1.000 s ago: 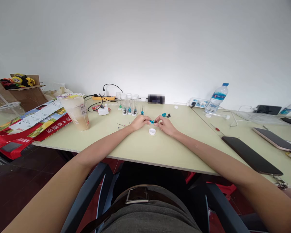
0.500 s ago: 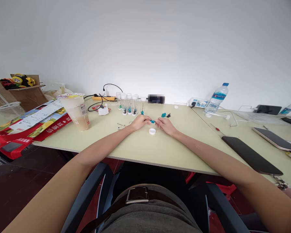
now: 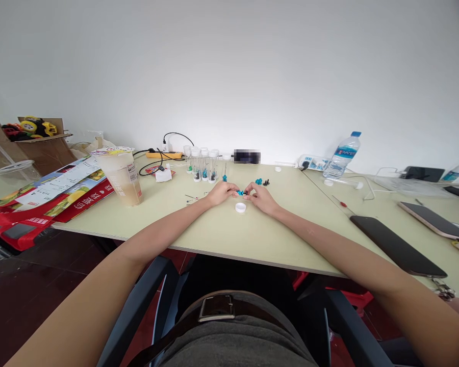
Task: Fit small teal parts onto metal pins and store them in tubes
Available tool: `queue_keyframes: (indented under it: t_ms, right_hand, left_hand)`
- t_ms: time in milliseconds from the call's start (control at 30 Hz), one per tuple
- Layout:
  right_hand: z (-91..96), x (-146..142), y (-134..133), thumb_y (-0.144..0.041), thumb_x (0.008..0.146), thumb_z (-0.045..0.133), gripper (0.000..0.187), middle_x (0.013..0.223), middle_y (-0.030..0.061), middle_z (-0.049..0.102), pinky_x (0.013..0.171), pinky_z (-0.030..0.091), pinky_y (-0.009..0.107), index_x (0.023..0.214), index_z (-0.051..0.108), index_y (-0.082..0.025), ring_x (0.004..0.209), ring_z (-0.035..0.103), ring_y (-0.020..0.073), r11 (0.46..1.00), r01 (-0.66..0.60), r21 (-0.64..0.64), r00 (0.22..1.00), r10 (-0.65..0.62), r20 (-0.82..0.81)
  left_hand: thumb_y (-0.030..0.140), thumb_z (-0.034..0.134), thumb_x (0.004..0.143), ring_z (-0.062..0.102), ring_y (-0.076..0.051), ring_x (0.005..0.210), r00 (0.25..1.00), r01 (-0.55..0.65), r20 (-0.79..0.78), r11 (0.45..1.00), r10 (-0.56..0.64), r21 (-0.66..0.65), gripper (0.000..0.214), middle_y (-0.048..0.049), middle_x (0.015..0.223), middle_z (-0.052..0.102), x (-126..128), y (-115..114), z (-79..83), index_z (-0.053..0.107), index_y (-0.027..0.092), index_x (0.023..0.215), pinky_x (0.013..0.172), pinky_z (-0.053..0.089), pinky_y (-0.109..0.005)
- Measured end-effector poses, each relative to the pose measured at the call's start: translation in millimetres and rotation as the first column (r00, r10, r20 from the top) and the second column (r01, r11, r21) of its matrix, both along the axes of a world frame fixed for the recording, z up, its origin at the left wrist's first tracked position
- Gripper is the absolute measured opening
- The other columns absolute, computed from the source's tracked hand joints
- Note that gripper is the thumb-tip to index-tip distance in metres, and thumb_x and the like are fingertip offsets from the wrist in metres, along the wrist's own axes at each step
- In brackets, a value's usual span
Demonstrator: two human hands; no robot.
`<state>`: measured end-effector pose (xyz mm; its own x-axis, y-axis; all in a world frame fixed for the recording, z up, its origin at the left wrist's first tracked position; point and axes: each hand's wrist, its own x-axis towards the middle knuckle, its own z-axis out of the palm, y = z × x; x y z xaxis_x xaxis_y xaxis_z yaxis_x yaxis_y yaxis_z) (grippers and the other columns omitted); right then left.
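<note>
Both hands meet over the middle of the table [image 3: 214,229], at a small blue plastic part [image 3: 240,193]. My left hand [image 3: 222,193] pinches its left end between thumb and fingers. On its right side my right hand [image 3: 260,198] is closed, with a small black piece [image 3: 246,193] at the fingertips against the blue part; the fingers hide most of the black piece. Just below the hands lies a round white cap [image 3: 240,207]. Beyond them are more blue parts [image 3: 259,181], small black parts [image 3: 266,182] and a blue piece with a thin upright shaft [image 3: 225,177].
Several clear tubes [image 3: 213,165] stand behind my left hand. A drink cup [image 3: 121,178] and a red bag [image 3: 65,204] are to the left. Rightward are a phone [image 3: 396,243], a water bottle [image 3: 341,155] and a power strip [image 3: 315,162]. Thin metal pieces [image 3: 192,198] lie near my left forearm.
My right hand's fingers have shifted slightly and are more bent, and the black piece now shows at the blue part's right end. My left hand has barely moved.
</note>
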<state>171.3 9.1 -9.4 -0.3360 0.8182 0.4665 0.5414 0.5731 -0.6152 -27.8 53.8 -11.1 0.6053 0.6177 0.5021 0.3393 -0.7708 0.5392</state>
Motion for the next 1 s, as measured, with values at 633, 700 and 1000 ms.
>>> queue_keyframes:
  t_ms: [633,700,1000]
  right_hand:
    - [-1.5,0.6,1.5,-0.047,0.082,0.044,0.030,0.070,0.0004,0.058,0.050,0.035,0.025,0.074,0.050,-0.019,0.049,0.044,0.0097,0.995,0.012,-0.100,0.999,-0.007,0.050]
    - [-0.9,-0.3,0.0,-0.045,0.077,0.052,0.025,0.078,0.0004,0.058,0.051,0.036,0.024,0.079,0.050,-0.020,0.054,0.046,0.0102,0.999,0.013,-0.036,1.000,-0.012,0.027]
    - [0.7,-0.8,-0.8,-0.054,0.085,0.035,0.041,0.083,0.0028,0.062,0.052,0.038,0.026,0.079,0.055,-0.018,0.045,0.044,0.0080,0.993,0.064,-0.100,0.998,-0.064,-0.001]
  left_hand:
    - [0.026,0.052,0.079,0.056,-0.012,0.066,1.000,0.005,-0.008,1.000,-0.005,0.011,0.021,-0.0025,0.070,0.066,0.1,0.2,-0.1,0.067,0.013,0.086,0.066,0.041,-0.023]
    - [0.025,0.052,0.079,0.056,-0.012,0.065,1.000,0.005,-0.012,1.000,-0.004,0.008,0.021,-0.0024,0.071,0.066,0.0,0.8,-0.4,0.067,0.013,0.086,0.066,0.040,-0.023]
    - [0.027,0.051,0.080,0.053,-0.011,0.062,0.999,-0.042,0.002,0.998,0.042,0.044,0.022,-0.0015,0.068,0.065,0.5,0.9,-0.3,0.067,0.014,0.086,0.063,0.039,-0.023]
